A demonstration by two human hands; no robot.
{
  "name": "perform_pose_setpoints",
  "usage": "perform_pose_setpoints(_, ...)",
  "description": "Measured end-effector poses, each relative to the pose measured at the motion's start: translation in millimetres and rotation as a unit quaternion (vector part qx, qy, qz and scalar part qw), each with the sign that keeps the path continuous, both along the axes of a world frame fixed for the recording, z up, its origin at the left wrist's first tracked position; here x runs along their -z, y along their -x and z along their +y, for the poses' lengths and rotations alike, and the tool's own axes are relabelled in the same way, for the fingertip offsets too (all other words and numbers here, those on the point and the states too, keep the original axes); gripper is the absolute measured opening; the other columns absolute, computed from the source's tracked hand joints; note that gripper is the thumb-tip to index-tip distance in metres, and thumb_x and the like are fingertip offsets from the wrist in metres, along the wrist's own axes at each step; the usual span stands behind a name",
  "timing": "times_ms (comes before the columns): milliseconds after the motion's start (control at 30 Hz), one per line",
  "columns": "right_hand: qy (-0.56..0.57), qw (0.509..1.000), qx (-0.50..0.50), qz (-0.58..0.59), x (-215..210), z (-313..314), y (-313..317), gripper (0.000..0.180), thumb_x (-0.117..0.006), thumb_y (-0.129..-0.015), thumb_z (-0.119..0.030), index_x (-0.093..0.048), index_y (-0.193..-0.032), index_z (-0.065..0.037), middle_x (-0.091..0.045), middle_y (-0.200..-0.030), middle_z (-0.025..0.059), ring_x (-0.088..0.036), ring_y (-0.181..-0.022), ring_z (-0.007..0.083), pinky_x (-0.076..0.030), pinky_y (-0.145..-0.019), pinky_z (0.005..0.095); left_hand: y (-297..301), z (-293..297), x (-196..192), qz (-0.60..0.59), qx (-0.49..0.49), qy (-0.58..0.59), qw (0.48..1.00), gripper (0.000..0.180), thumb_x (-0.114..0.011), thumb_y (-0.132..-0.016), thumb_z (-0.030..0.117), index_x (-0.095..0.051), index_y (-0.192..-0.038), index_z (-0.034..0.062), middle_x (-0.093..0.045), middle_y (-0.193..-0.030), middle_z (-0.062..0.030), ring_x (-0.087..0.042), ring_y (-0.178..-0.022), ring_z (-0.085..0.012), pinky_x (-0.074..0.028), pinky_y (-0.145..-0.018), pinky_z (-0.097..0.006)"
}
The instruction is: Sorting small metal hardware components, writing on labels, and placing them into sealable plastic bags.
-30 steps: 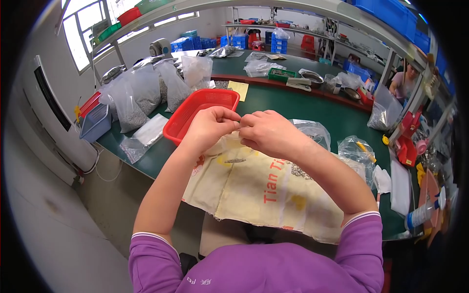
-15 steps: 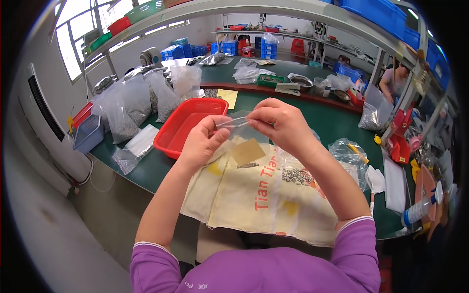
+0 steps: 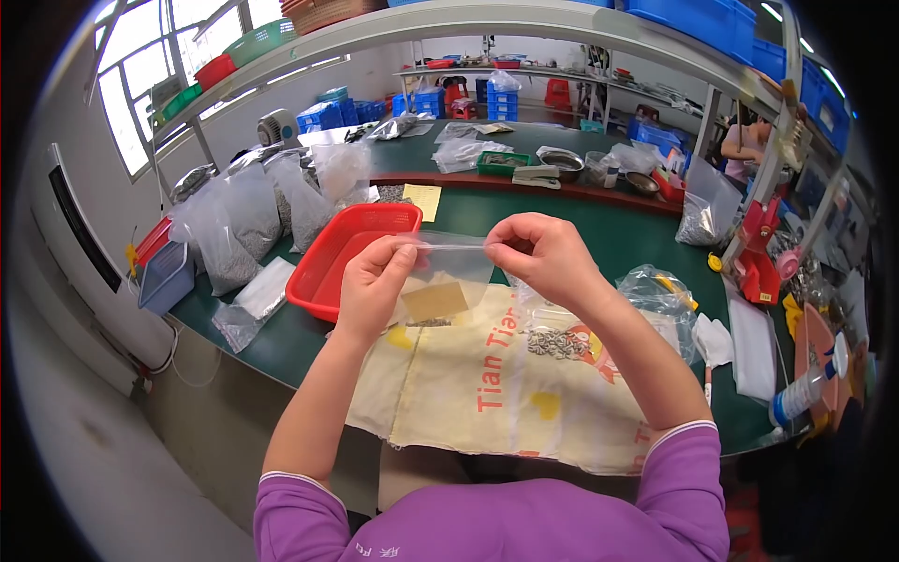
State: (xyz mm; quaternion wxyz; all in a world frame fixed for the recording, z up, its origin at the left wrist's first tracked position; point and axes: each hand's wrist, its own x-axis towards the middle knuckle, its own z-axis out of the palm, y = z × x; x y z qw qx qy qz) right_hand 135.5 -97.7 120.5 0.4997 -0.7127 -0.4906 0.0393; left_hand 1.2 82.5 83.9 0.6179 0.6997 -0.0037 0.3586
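Observation:
A clear plastic zip bag hangs in front of me, its top edge stretched between my hands. My left hand pinches the top left corner, and my right hand pinches the top right corner. Low in the bag shows a brown rectangular card; some small grey pieces appear just under it. Below lies a cream printed cloth on the green table. On the cloth, right of the bag, sits a pile of small metal parts, partly under clear plastic.
A red plastic basket stands left of my left hand. Several filled clear bags line the table's left side. Crumpled clear plastic, a white brush-like tool and a bottle lie right. A person works at far right.
The bag's mouth, a parted loop before, is now drawn into a straight line. My left hand has shifted slightly left, and the card hangs flatter. The whole view has shifted a little.

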Motion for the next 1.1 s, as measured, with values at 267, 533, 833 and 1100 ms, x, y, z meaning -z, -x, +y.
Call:
perform_pose_setpoints(267,-0.045,0.995,-0.01,-0.09,2,-10,7,0.008,-0.065,-0.08,-0.01,-0.062,-0.082,-0.003,-0.055,-0.076,0.0018,-0.054,-0.065,0.0092,-0.045,-0.058,0.0234,-6,-16,2,-0.074,0.014,-0.022,0.997,0.019,-0.052,-0.092,0.012,-0.061,-0.083,-0.0014,-0.06,-0.08,-0.0012,-0.052,-0.074,-0.0065,-0.042,-0.068,-0.022)
perform_pose_setpoints(533,-0.078,0.992,-0.031,-0.097,8,-19,13,0.007,-0.065,-0.077,-0.007,-0.061,-0.08,-0.003,-0.057,-0.075,0.0023,-0.055,-0.065,0.0101,-0.045,-0.06,0.0238,-12,-34,2,-0.036,0.041,-0.066,0.996,0.006,-0.066,-0.082,0.003,-0.065,-0.087,0.0022,-0.061,-0.083,0.0002,-0.056,-0.076,-0.0063,-0.045,-0.068,-0.022)
perform_pose_setpoints(833,-0.093,0.956,-0.02,-0.276,11,-22,20,0.008,-0.065,-0.073,-0.008,-0.059,-0.077,-0.006,-0.057,-0.072,0.0053,-0.057,-0.069,0.0235,-0.046,-0.06,0.0328,-10,-50,-2,-0.019,0.064,-0.092,0.994,0.003,-0.062,-0.08,0.001,-0.059,-0.081,0.0027,-0.06,-0.081,-0.0003,-0.055,-0.079,-0.008,-0.044,-0.072,-0.022)
perform_pose_setpoints(1100,-0.086,0.933,-0.054,-0.345,-1,-39,27,0.009,-0.063,-0.072,-0.006,-0.055,-0.071,-0.008,-0.049,-0.066,0.0046,-0.049,-0.062,0.0242,-0.04,-0.054,0.035,7,-43,-12,-0.012,0.082,-0.199,0.976,0.009,-0.066,-0.076,0.002,-0.057,-0.073,0.0028,-0.057,-0.075,-0.0003,-0.051,-0.07,-0.0078,-0.041,-0.062,-0.023)
